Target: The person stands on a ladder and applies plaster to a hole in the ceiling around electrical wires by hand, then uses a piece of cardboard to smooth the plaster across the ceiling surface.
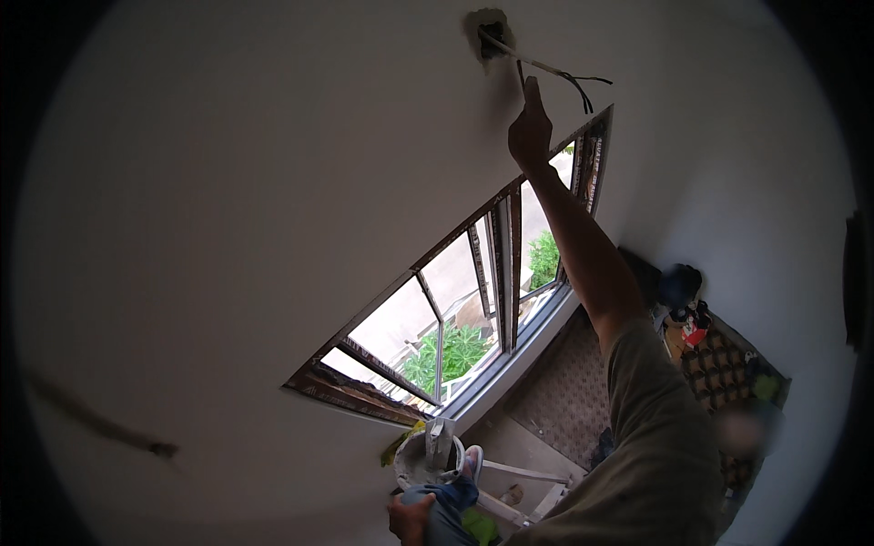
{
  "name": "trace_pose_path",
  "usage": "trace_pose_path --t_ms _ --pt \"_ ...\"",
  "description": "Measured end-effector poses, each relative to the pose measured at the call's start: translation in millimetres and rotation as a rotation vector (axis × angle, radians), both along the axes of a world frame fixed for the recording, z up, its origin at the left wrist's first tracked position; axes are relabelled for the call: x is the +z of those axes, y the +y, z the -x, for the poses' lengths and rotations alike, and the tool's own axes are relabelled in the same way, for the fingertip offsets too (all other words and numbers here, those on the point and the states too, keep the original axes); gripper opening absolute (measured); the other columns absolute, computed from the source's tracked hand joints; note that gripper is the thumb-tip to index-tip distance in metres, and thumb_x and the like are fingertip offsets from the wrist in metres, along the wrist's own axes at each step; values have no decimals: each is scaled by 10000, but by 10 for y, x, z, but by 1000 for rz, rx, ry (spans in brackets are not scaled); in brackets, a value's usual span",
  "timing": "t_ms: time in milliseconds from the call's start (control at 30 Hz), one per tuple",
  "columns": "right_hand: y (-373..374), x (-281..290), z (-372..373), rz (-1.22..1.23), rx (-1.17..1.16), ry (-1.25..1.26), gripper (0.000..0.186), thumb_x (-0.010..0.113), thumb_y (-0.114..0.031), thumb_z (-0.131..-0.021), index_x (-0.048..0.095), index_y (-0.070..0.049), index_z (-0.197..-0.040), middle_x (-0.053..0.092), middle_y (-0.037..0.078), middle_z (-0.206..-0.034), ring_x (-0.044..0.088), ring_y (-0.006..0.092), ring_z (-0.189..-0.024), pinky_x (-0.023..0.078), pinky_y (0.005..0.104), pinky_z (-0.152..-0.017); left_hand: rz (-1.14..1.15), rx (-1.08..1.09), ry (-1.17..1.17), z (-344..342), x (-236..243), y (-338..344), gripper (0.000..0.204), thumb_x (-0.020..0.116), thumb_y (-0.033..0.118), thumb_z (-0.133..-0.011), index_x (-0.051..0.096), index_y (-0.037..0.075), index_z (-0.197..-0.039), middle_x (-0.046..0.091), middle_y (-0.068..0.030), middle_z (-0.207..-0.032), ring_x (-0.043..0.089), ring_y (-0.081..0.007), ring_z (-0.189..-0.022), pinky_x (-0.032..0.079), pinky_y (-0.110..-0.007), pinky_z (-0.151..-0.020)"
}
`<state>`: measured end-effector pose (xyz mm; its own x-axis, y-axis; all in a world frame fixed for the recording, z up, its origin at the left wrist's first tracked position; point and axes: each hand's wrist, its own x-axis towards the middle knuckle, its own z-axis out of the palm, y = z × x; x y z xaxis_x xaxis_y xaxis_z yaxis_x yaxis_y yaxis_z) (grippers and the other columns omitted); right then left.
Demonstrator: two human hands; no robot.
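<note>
My right hand (pixel 531 135) is raised high against the pale wall, closed on a thin dark tool (pixel 521 76) seen nearly edge-on. The tool's tip is close below a rough square hole (pixel 492 39), from which loose wires (pixel 544 66) hang out to the right. Down at the lower edge, my left hand (pixel 409 520) is curled beside my bent knee; what its fingers grip is hidden. Just above the knee stands a bucket (pixel 401 458) with grey, paste-like stuff inside and a grey flat-sided tool (pixel 440 441) across its rim.
A brown-framed window (pixel 510 273) with opened panes lies below the hole, plants showing outside. My sandalled foot (pixel 472 462) is next to white ladder-like bars (pixel 528 471). Assorted items (pixel 687 314) lie on the floor at right. A patched groove (pixel 100 423) marks the wall at left.
</note>
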<state>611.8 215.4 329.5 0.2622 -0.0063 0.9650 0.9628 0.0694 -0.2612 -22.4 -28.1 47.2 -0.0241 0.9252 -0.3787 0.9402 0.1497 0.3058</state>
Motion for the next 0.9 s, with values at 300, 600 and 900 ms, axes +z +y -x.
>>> trace_pose_path --t_ms 300,600,900 --pt "293 362 1289 110 329 135 677 500 68 -752 361 60 -1414 413 280 -1437 409 416 -1344 364 431 -1119 -8 -8 41 102 -123 4 680 694 609 -760 653 100 -1208 681 -204 -1134 638 -406 -1058 518 -499 -877" --pt "-127 1781 50 -42 -63 247 525 505 6 -826 439 46 -1345 629 309 -1135 647 446 -995 531 476 -866 11 22 38 105 -254 42 675 691 611 -761 652 112 -1214 682 -198 -1135 640 -398 -1061 521 -496 -876" --pt "425 1341 820 89 -107 -138 603 534 33 -787 364 89 -1363 419 311 -1388 423 403 -1323 404 430 -1047 42 39 36 180 -455 47 667 696 603 -758 653 113 -1210 685 -192 -1127 643 -389 -1062 522 -489 -879"
